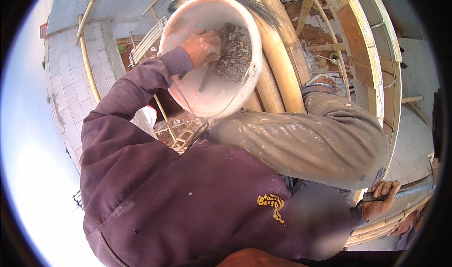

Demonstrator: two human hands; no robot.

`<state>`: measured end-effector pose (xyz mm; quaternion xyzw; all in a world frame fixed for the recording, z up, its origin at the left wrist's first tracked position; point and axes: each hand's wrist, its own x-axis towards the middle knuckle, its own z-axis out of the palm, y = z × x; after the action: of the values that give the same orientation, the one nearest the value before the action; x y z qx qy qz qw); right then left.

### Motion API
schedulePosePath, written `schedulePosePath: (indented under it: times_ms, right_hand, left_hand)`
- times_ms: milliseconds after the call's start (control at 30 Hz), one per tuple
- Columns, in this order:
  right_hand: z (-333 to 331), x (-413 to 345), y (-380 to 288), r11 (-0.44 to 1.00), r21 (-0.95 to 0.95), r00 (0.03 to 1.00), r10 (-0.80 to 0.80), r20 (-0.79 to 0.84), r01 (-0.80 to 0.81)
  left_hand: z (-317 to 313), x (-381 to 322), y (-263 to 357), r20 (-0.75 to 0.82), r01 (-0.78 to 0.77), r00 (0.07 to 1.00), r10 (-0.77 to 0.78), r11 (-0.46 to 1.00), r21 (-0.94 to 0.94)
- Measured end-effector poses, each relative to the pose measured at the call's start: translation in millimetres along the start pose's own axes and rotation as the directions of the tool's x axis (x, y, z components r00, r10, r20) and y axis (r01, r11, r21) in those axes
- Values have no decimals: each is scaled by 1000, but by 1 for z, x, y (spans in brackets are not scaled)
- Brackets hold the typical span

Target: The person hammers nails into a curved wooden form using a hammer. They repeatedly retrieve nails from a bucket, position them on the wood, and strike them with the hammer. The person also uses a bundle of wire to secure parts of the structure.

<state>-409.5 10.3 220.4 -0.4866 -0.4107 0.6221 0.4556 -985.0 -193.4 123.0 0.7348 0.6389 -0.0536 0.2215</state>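
Note:
Deep inside a white plastic bucket (208, 104) crusted with mortar is my left hand (203, 50), its fingers curled. A dark-handled tool (182, 75) shows under the wrist; the hand hides most of it. Grey, gritty mortar mix (235, 60) clings to the bucket's far side, next to my fingers. A thin dark rod (205, 79) leans on the inner wall below them. Far to the right, the fingers of my right hand (383, 198) wrap a dark bar (413, 187) with a bluish far part. What the bar belongs to is not clear.
Thick bamboo poles (279, 62) run under the bucket, with a bundle of black wire (259, 2) over them. A wooden formwork edge (374, 55) curves along the right. Block walls (67, 62) rise at left. Bamboo props (335, 34) stand over debris below. Part of another person (408, 224) shows at lower right.

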Motion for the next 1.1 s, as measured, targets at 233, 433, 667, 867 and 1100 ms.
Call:
schedulePosePath:
  times_ms: [233, 433, 667, 867, 1100]
  right_hand:
    - [4, 2, 2, 993, -60, 988, 89, -126, -97]
    - [18, 6, 12, 990, -125, 964, 31, -263, -66]
    - [24, -3, 9, 985, -145, 989, 75, -130, -94]
    - [26, -16, -1, 991, -134, 972, -28, -234, -3]
    - [22, -28, -35, 953, -279, 940, -201, -276, 122]
  left_hand:
    - [18, 2, 12, -195, 58, 980, -47, 997, 52]
    - [59, 27, 40, 242, -13, 970, -17, 993, 120]
    - [93, 22, 39, 220, 48, 973, -75, 991, 126]
    - [108, 17, 14, 118, -100, 990, 83, 983, 151]
    - [115, -7, -10, 202, -98, 978, 43, 959, 267]
